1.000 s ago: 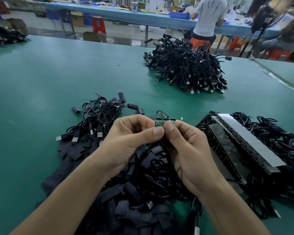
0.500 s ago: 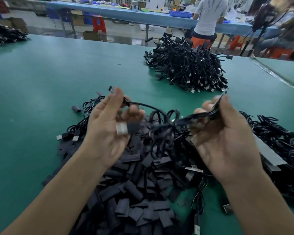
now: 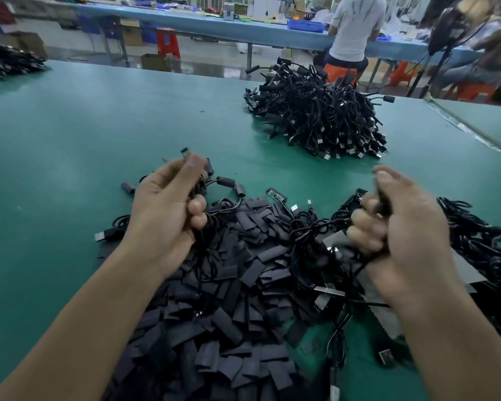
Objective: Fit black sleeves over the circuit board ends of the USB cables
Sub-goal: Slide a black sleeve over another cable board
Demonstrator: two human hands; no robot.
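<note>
Progress: part-way, by the look of it.

Left hand (image 3: 165,218) is raised over the green table top (image 3: 70,146), fingers curled round a thin black USB cable (image 3: 198,186). A short cable end (image 3: 185,151) pokes up past thumb and forefinger. It is too blurred to tell whether that end wears a sleeve. Right hand (image 3: 408,227) is also raised, fingers clenched round a bunch of black cable (image 3: 310,230) that trails down to the near heap. It is blurred too, so which end it holds cannot be told.

Done, as judged:
- The big far heap of black cables (image 3: 315,120) shows many thick dark stubs at one end and reads as finished stock.
- A small cluster of sleeved cable ends (image 3: 229,183) lies just beyond the left hand, touching the near heap.

Left to do:
- A loose heap of flat black sleeves (image 3: 229,299) spreads between and under both forearms, and it is large.
- One bare circuit board end (image 3: 276,195) lies at its far edge, unsleeved.
- A tangle of black cables (image 3: 489,256) sits to the right, partly under a flat grey strip (image 3: 463,273). It is likely waiting stock.

No sleeve shows in either hand, so the cable in hand looks not yet fitted. Most of the near stock appears to remain.
</note>
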